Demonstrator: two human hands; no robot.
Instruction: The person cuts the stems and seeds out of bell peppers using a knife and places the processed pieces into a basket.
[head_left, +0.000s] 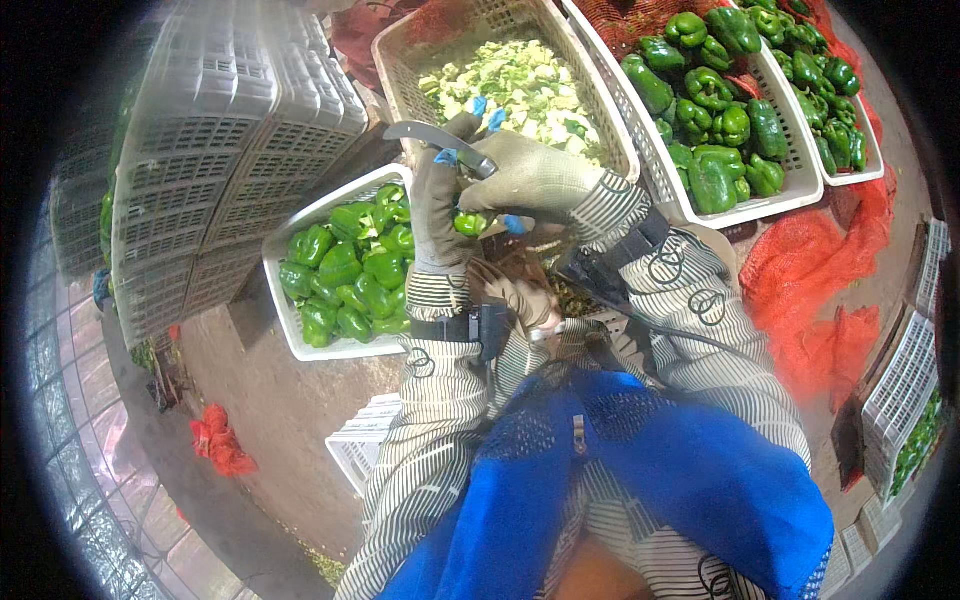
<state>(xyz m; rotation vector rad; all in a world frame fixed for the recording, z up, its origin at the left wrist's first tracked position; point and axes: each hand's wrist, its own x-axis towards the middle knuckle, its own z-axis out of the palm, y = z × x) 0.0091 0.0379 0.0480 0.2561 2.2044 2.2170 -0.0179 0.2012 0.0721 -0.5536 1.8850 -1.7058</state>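
Both hands are gloved, with blue at several fingertips, and meet above the near end of a crate (626, 142) of pale green pepper cores and pieces. My right hand (525, 176) is closed round the handle of a curved knife (431, 135), its blade pointing left. A small green pepper or piece of one (471, 224) shows below, between the hands; which of them holds it I cannot tell. My left hand (436, 206) is upright beside the knife, its fingers partly hidden. A white crate (277, 262) of green bell peppers (340, 264) stands left of it.
Two white crates (806, 199) (870, 178) of whole green peppers stand at the upper right. Stacked white crates (187, 150) rise on the left. Red mesh sacking (795, 277) lies at the right, more (219, 442) on the floor at lower left. An empty-looking crate (364, 442) is by my left forearm.
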